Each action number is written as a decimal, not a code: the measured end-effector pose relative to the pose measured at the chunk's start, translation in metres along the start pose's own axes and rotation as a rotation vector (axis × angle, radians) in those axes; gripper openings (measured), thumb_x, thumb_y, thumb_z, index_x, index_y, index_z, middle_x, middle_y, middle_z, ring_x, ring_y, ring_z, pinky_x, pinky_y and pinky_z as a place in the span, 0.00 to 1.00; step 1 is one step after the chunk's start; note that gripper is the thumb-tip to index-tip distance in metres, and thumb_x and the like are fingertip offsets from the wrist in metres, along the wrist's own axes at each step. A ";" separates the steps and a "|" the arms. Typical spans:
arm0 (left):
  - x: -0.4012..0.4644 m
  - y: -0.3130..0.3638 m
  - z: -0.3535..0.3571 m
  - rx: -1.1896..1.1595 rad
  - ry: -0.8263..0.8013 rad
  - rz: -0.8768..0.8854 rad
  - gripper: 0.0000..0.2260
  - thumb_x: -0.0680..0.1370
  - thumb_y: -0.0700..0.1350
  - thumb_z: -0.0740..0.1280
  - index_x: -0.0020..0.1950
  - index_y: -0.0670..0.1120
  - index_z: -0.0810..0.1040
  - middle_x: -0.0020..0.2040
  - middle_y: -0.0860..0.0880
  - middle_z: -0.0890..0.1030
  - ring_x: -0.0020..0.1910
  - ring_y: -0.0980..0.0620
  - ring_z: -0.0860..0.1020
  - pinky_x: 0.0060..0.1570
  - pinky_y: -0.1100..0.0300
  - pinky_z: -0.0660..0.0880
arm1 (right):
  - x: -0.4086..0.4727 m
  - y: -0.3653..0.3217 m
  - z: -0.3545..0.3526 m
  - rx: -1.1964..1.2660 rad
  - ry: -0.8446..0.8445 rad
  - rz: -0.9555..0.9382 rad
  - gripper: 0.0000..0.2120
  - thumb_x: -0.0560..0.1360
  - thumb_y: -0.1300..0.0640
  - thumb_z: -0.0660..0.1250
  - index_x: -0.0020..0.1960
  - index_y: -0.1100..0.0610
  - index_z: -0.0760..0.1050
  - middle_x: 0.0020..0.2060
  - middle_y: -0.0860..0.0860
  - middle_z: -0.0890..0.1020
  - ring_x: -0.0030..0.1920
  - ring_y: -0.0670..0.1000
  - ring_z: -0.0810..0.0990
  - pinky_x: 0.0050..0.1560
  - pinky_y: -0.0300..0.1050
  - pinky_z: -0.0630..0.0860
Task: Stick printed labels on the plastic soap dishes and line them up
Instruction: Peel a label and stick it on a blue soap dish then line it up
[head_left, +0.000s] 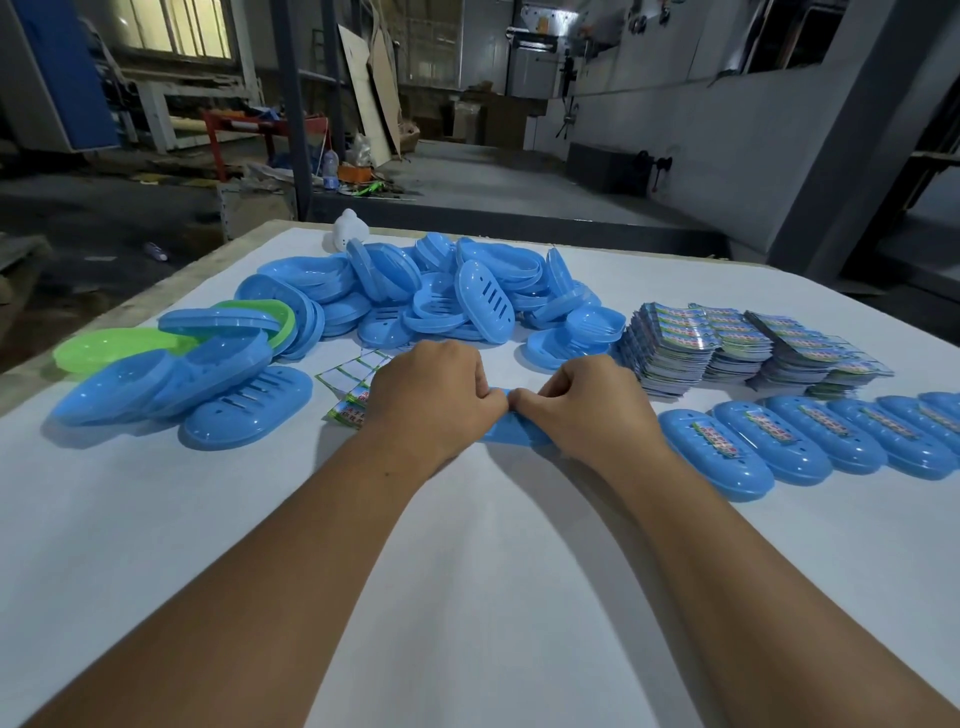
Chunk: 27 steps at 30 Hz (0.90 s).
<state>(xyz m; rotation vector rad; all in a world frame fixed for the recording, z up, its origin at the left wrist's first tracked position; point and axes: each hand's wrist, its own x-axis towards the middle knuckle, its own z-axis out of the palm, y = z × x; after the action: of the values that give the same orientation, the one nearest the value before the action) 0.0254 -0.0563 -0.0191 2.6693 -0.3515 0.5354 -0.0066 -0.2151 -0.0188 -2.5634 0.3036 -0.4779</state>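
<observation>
White sheeting covers the bench (467, 545), with a dim workshop floor beyond its far edge. Both my hands meet over one blue soap dish (511, 434) lying near the middle of the bench. My left hand (431, 395) is curled into a loose fist, its fingertips pressed down on the dish's top; my right hand (587, 400) is curled the same way, touching the left at the knuckles. Only a strip of the dish's near rim shows beneath them, so I cannot tell whether a label sits under my fingers. Just left of my left hand lies a label sheet (353, 384), partly hidden by my wrist. Toward the far edge sits a heap of unlabelled dishes (441, 296), with a green dish (104, 353) near the left edge. Stacks of printed labels (737, 348) stand toward the right edge, and nearer me a row of labelled dishes (810, 441) overlaps, running to the right edge.
</observation>
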 end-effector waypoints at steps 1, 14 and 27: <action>0.000 0.000 0.000 0.016 0.019 0.003 0.14 0.71 0.64 0.69 0.41 0.54 0.75 0.42 0.52 0.78 0.42 0.47 0.76 0.39 0.56 0.69 | 0.001 0.001 0.000 -0.013 0.000 -0.003 0.19 0.67 0.37 0.73 0.34 0.53 0.78 0.32 0.45 0.81 0.39 0.50 0.81 0.39 0.47 0.77; 0.006 -0.015 0.000 -0.161 0.099 -0.142 0.08 0.80 0.56 0.60 0.46 0.54 0.74 0.42 0.52 0.80 0.41 0.46 0.76 0.38 0.55 0.69 | -0.009 -0.005 0.001 0.033 -0.281 -0.429 0.23 0.74 0.44 0.70 0.69 0.40 0.75 0.64 0.42 0.79 0.63 0.49 0.77 0.64 0.50 0.74; 0.005 -0.015 0.001 -0.160 0.076 -0.165 0.08 0.79 0.56 0.64 0.44 0.54 0.75 0.42 0.54 0.81 0.42 0.48 0.75 0.40 0.55 0.67 | -0.006 0.030 -0.054 -0.319 -0.271 0.016 0.20 0.67 0.43 0.70 0.54 0.52 0.82 0.48 0.48 0.83 0.50 0.54 0.80 0.52 0.49 0.79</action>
<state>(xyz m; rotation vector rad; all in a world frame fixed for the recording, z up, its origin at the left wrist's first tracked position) 0.0353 -0.0444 -0.0225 2.4881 -0.1441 0.5320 -0.0369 -0.2630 0.0074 -2.8885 0.3236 -0.0740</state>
